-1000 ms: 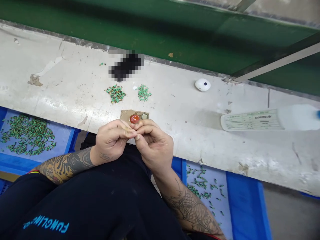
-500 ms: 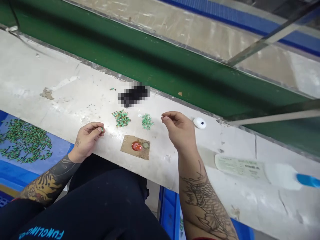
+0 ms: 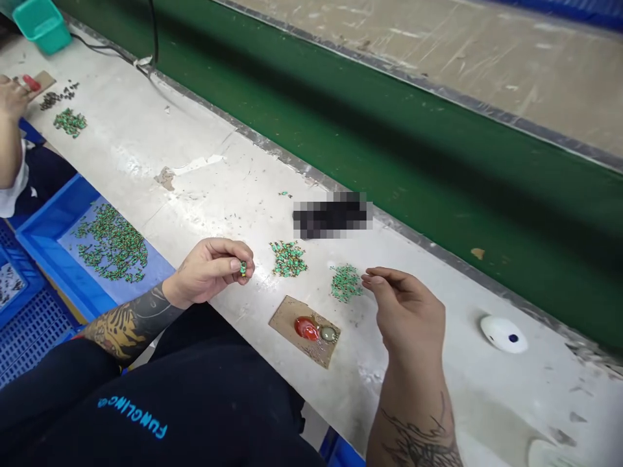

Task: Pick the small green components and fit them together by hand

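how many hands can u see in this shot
3. The person's left hand pinches a small green bead over the bench, their right hand is beside the cardboard, a co-worker's hand at far left; another may be hidden.

A scuffed white workbench point(image 3: 204, 188) runs along a green panel point(image 3: 370, 143), with a scratched beige surface point(image 3: 438, 58) beyond it.

This is a factory-style workshop: a long, scuffed white workbench point(image 3: 195, 194) runs under the left hand point(image 3: 207, 272) and right hand point(image 3: 406, 318), with a green panel point(image 3: 389, 149) beyond. Left of the left hand, a blue plastic tray point(image 3: 48, 240) holds small green pieces point(image 3: 114, 243), and farther left a co-worker's hand point(image 3: 12, 97) rests at the same bench
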Tool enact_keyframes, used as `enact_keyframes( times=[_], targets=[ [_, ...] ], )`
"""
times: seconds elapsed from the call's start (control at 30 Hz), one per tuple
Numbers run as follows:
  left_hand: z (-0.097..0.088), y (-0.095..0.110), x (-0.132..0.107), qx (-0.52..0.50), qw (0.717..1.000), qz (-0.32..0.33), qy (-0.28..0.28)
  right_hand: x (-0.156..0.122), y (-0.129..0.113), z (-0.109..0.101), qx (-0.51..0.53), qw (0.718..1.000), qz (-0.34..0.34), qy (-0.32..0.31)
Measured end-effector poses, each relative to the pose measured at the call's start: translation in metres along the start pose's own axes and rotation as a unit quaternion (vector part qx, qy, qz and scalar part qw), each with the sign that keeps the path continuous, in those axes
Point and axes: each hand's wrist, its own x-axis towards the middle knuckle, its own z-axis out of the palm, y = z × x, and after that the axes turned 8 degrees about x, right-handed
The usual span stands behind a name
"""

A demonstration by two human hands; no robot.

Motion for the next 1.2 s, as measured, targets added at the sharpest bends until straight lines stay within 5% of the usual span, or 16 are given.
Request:
enact_keyframes(
  times=[0.53,1.2],
  targets=[
    [0.014,0.001,0.007,-0.009,0.999,-0.029,0.035,-0.023,0.049,-0.023,-0.044,0.986,0.012,0.16],
    [0.035,-0.015,-0.012,0.007,0.996,0.046,0.081,-0.022,0.055,-0.025,-0.053,0.988,-0.044,0.138]
  ],
)
